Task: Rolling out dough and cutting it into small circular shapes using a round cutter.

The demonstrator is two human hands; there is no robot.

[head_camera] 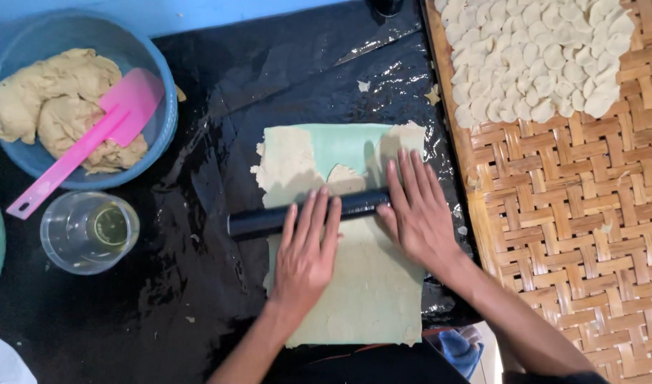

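Both hands (308, 245) — black roller (269, 220), dough sheet (372, 284)

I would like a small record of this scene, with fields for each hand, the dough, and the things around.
left hand: flat on the black rolling pin, fingers spread
right hand: flat on the same pin, at its right end
dough sheet: thin, pale, lies on a green mat; far edge ragged
blue bowl: upper left, holds dough lumps and a pink spatula
clear cup: below the bowl, a little yellowish liquid inside
woven tray: right side, small pale dough pieces piled at its far end
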